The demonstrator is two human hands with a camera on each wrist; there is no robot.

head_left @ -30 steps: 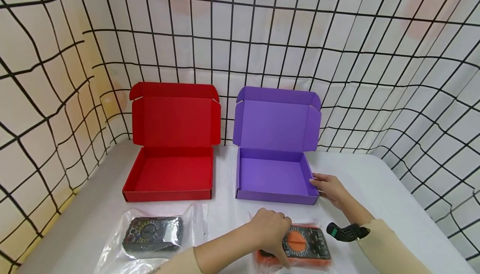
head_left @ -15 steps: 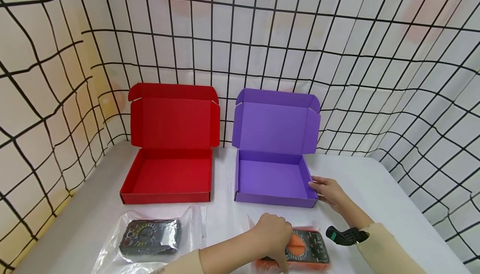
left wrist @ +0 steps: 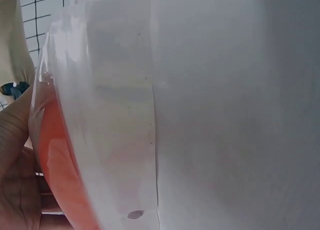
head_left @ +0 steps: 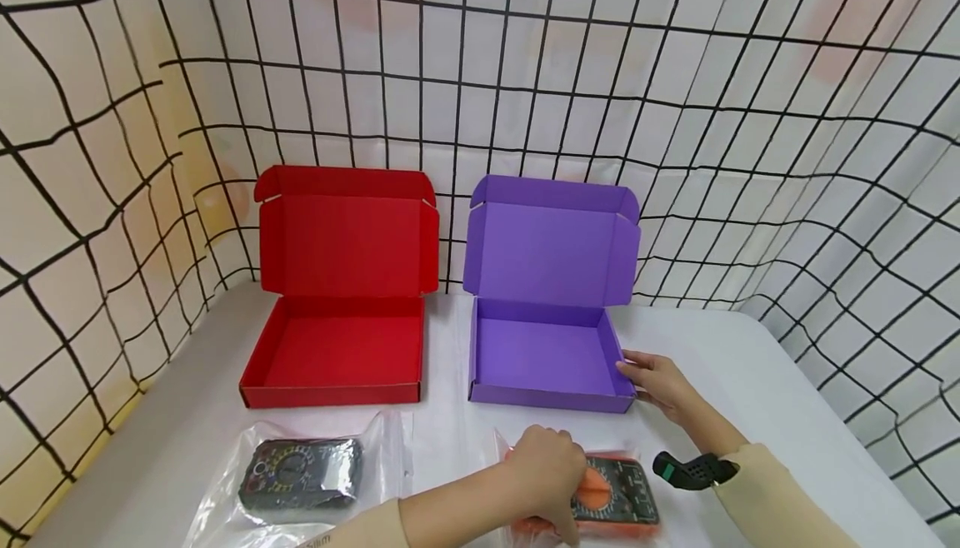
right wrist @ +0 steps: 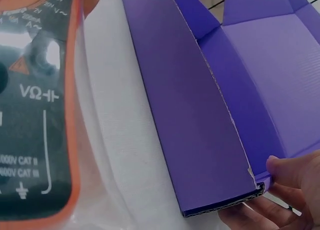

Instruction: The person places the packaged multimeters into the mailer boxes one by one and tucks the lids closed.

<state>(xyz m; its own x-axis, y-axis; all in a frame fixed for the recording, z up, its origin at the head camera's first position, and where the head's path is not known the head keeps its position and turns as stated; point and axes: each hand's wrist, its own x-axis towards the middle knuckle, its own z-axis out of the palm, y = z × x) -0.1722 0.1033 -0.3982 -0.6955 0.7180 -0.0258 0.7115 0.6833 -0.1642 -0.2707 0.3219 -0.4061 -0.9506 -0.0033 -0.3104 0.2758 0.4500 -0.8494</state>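
An orange-edged multimeter [head_left: 618, 490] with an orange dial lies in a clear plastic bag [left wrist: 105, 115], in front of the purple box. My left hand [head_left: 543, 477] grips its left end from above, thumb on the near side; the left wrist view shows the fingers [left wrist: 50, 202] against the orange casing. With the right hand [head_left: 660, 381] I hold the right wall of the open purple cardboard box [head_left: 551, 398] near its front corner. In the right wrist view the thumb [right wrist: 290, 171] is at the wall's top edge, other fingers outside and below.
An open red cardboard box [head_left: 333, 396] stands left of the purple one, its lid upright. In front of it lies a black multimeter [head_left: 300, 473] in a clear bag. Black wire grid [head_left: 465, 82] surrounds the white table [head_left: 720, 348] at the back and sides.
Both hands keep their holds on the orange multimeter and the purple box. Only a slight shift of the head view shows.
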